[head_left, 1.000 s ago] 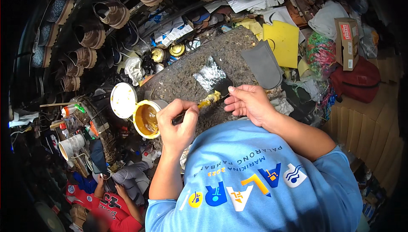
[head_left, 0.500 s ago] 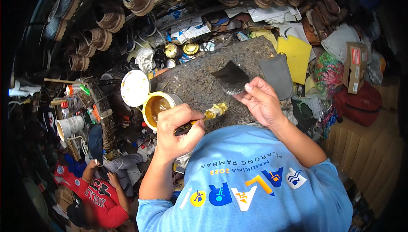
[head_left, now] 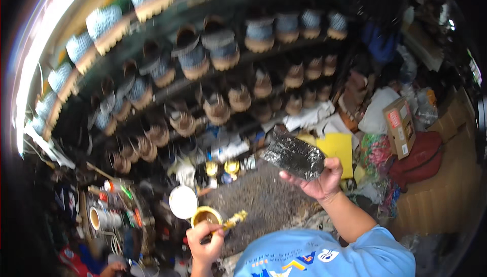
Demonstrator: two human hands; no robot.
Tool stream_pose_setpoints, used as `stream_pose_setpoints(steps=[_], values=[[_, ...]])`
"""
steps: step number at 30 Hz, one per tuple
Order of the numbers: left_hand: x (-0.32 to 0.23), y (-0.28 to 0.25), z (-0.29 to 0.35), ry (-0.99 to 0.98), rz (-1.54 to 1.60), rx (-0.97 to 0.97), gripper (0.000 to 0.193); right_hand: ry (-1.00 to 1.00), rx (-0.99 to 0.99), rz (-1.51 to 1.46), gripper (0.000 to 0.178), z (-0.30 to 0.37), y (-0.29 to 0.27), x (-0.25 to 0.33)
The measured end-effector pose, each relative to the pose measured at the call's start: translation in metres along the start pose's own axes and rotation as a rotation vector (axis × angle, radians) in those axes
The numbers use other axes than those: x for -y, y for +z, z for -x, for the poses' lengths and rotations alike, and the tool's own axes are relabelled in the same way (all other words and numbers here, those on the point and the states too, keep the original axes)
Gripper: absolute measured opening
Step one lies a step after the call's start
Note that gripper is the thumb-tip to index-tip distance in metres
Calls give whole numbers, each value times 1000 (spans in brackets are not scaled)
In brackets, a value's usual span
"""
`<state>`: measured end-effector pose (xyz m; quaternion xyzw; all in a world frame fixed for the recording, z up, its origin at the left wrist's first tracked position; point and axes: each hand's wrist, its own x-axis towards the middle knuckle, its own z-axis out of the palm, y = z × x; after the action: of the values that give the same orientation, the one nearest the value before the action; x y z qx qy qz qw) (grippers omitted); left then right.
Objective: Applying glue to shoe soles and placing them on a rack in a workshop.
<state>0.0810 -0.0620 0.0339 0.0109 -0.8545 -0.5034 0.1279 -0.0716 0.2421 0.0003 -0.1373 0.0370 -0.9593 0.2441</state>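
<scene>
Black sheet (head_left: 295, 155) is in your right hand (head_left: 322, 180), pinched at its near right corner between thumb and fingers, its glossy face toward you. It is held up in front of the far right part of the dark, rough worktop (head_left: 253, 191), with a yellow sheet (head_left: 341, 150) just behind it to the right. Your left hand (head_left: 205, 241) is closed around the handle of a brush (head_left: 234, 220), whose yellow-coated tip points right, well apart from the black sheet. Just beyond that hand sits a tub with a yellow rim (head_left: 207, 208), partly hidden by your fingers, and its round white lid (head_left: 183, 202) is at its far left. Farther off, brown shoes (head_left: 217, 108) stand in rows on shelves.
</scene>
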Motion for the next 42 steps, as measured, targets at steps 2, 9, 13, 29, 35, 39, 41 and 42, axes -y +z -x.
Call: stream_pose_setpoints(steps=[2,9,13,29,35,39,41,42], values=[[9,2,6,-18,-51,20,8,-68,198,2,85,-29,23,25],[-4,14,8,-30,56,-66,5,-412,421,308,55,-154,143,107],[1,10,15,-102,81,-94,6,-558,340,349,44,-235,192,105],[6,-3,31,-188,63,-130,6,-764,-48,339,56,-393,237,124],[8,-3,29,-228,68,-171,8,-784,-258,412,45,-397,257,115],[4,-2,30,-236,124,-209,11,-763,-317,485,45,-403,267,138],[6,-1,29,-243,151,-198,10,-753,-319,545,46,-405,268,150],[8,-2,31,-227,141,-200,10,-727,-318,597,47,-405,267,145]])
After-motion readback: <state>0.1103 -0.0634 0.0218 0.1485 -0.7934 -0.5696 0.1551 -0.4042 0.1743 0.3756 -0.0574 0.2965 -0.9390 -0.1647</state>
